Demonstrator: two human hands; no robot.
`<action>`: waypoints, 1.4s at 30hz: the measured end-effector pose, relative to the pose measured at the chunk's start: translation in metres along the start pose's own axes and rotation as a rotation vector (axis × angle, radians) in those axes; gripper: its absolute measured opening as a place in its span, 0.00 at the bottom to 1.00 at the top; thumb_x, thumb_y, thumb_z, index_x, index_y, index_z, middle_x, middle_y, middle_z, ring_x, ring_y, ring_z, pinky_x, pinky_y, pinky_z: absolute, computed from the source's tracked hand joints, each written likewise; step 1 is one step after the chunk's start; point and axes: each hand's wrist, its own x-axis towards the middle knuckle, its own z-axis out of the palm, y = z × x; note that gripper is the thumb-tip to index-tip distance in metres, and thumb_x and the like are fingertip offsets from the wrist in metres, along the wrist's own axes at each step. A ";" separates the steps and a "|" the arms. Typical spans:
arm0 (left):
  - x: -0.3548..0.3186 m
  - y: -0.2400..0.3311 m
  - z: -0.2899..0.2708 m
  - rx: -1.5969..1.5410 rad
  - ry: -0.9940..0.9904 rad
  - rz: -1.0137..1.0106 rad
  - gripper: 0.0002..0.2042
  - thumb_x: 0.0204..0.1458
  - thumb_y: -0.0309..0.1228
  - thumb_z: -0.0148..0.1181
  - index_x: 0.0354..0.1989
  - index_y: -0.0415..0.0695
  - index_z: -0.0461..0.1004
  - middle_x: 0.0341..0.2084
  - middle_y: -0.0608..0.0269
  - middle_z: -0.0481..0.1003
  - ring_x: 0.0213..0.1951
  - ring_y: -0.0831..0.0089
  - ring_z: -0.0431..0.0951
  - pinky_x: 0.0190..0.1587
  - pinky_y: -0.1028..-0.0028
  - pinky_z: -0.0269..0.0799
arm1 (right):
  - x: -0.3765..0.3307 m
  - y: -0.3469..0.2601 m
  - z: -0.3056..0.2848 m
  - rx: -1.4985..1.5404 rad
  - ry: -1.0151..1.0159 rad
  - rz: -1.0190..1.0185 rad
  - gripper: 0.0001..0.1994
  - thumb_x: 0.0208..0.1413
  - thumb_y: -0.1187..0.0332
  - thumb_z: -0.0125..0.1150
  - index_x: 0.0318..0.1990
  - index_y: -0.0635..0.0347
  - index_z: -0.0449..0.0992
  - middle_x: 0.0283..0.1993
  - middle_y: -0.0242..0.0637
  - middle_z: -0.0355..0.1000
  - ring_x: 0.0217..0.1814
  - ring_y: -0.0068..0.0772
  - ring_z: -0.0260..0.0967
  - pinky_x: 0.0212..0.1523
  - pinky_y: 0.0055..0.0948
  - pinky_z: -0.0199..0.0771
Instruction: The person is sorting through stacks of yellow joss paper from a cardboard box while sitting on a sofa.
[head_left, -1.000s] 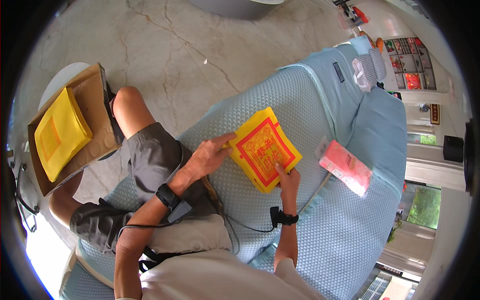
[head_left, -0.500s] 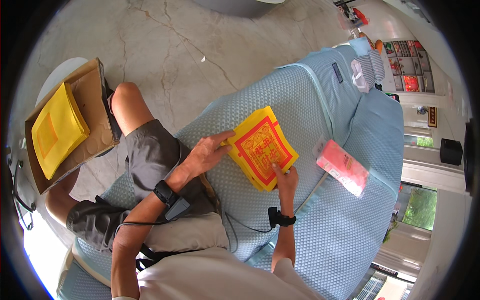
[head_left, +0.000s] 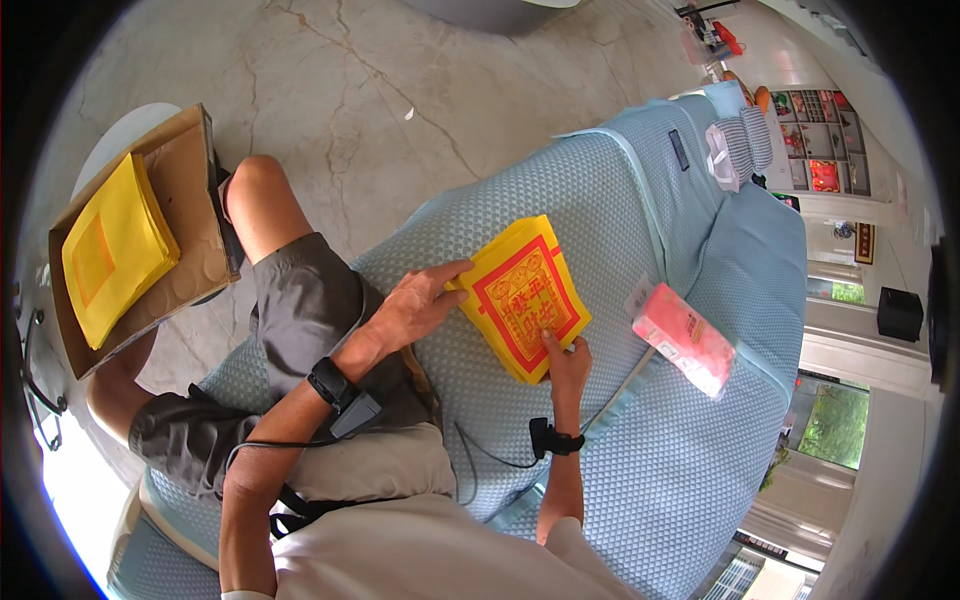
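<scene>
A stack of yellow joss paper sheets point(head_left: 527, 290) with a red printed border and characters is held just above the blue couch cover. My left hand point(head_left: 418, 305) closes on the stack's left edge, fingertips at its upper-left side. At the lower right, my right hand point(head_left: 568, 365) grips the same stack, with the thumb on the printed face and the other fingers partly hidden. To my left, more yellow paper point(head_left: 118, 250) lies in an open cardboard box point(head_left: 185, 190) beside my knee.
A pink tissue pack point(head_left: 685, 340) lies on the quilted blue couch cover point(head_left: 640, 480) right of the stack. Striped fabric point(head_left: 740, 150) rests at the couch's far end. Cables run from the bands on my wrists. Cracked grey floor point(head_left: 330, 120) stretches ahead.
The sheets' lower edges, slightly fanned before, now line up more evenly. Both hands keep their hold, and my right hand has shifted a little left.
</scene>
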 end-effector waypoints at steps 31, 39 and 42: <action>-0.012 -0.025 0.006 0.124 0.106 0.207 0.26 0.60 0.31 0.61 0.66 0.38 0.68 0.56 0.40 0.77 0.57 0.45 0.78 0.58 0.56 0.76 | -0.003 -0.011 0.013 -0.188 -0.094 -0.262 0.21 0.61 0.55 0.73 0.44 0.68 0.79 0.20 0.38 0.74 0.12 0.26 0.67 0.12 0.28 0.65; -0.018 -0.009 -0.003 0.014 0.139 0.190 0.26 0.61 0.34 0.61 0.67 0.38 0.68 0.55 0.40 0.77 0.60 0.45 0.76 0.62 0.56 0.72 | 0.021 0.001 -0.033 -0.668 0.112 -0.101 0.43 0.62 0.40 0.65 0.62 0.82 0.70 0.30 0.56 0.78 0.12 0.42 0.71 0.09 0.37 0.68; -0.044 0.014 -0.037 -0.096 0.114 0.144 0.25 0.63 0.36 0.60 0.67 0.39 0.69 0.55 0.41 0.78 0.60 0.47 0.76 0.63 0.55 0.70 | -0.027 -0.077 -0.037 -0.955 -0.001 -0.818 0.27 0.67 0.60 0.66 0.55 0.85 0.76 0.26 0.43 0.79 0.23 0.37 0.76 0.25 0.34 0.75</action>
